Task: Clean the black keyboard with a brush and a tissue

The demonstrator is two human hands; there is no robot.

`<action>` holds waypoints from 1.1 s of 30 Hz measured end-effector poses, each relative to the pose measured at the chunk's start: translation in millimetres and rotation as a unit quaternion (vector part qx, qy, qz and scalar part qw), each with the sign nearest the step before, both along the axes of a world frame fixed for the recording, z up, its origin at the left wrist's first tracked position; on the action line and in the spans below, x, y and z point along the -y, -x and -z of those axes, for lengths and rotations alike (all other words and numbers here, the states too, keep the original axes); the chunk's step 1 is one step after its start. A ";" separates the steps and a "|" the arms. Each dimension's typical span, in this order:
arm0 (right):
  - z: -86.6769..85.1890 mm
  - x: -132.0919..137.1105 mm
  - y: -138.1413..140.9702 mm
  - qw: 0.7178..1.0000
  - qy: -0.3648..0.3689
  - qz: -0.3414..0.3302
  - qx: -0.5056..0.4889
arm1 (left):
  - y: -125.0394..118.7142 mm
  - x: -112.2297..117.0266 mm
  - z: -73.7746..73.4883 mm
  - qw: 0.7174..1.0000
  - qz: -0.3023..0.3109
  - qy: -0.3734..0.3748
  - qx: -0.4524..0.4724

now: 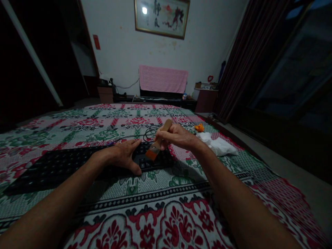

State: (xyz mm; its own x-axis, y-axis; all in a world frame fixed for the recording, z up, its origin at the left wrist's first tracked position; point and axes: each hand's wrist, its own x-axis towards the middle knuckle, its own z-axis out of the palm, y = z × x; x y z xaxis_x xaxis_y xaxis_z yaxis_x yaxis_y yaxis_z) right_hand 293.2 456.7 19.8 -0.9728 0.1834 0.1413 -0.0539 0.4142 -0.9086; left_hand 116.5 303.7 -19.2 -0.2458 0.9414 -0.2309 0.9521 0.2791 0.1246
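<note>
A black keyboard lies on the flowered bedspread. My left hand rests flat on the keyboard's right part, fingers stretched out and thumb at its near edge. My right hand is closed round the wooden handle of a small paintbrush. Its orange bristles point down at the keys near the keyboard's right end. The keyboard's black cable loops on the bed just behind the hands.
A crumpled white cloth and a small orange thing lie near the bed's right edge. Beyond the bed stand a low cabinet with a pink towel over a screen, and a dark curtain at right.
</note>
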 end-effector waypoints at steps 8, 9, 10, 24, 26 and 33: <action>4.7 -12.4 -6.5 0.998 0.024 -0.045 0.042 | 3.8 -0.4 3.3 1.000 0.009 -0.014 0.002; 6.0 -11.7 -5.2 0.998 0.021 -0.045 0.049 | 4.1 -0.5 3.4 1.000 0.011 -0.015 0.002; 7.1 -10.4 -3.7 0.997 0.019 -0.044 0.055 | 4.4 -0.6 3.4 1.000 0.011 -0.013 0.001; -0.9 -13.6 -9.2 0.981 -0.166 0.026 0.094 | -0.7 -0.9 -1.2 1.000 -0.008 0.014 -0.005; -8.6 -18.3 -16.6 0.976 -0.178 0.058 0.110 | 0.2 -0.4 -0.7 1.000 -0.001 -0.002 0.003; -8.1 -13.7 -12.1 0.995 -0.061 0.077 0.020 | 2.9 0.1 2.0 0.999 0.004 -0.027 0.018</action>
State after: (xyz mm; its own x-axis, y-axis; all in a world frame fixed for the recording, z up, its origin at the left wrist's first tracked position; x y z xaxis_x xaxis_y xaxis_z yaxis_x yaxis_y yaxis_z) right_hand 305.3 470.4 27.8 -0.9400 0.3142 0.1331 0.0543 0.5226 -0.8508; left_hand 113.7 303.6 -21.2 -0.2306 0.9546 -0.1885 0.9490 0.2634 0.1733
